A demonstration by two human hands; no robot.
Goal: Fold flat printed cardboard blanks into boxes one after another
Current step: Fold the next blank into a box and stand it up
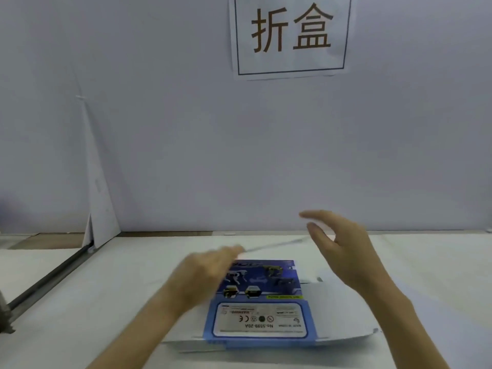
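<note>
The cardboard blank (262, 296) lies flat on the white bench (80, 302) just before the person. Its middle panel is blue with printed robot dogs, and the near panel carries a white label. The side flaps are plain white. A thin far flap (274, 245) shows edge-on. The left hand (205, 272) is blurred at that flap's end, so I cannot tell its grip. The right hand (343, 251) hovers above with loose, spread fingers and holds nothing.

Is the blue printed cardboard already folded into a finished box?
No, the cardboard blank lies largely flat on the table, unassembled.
</note>
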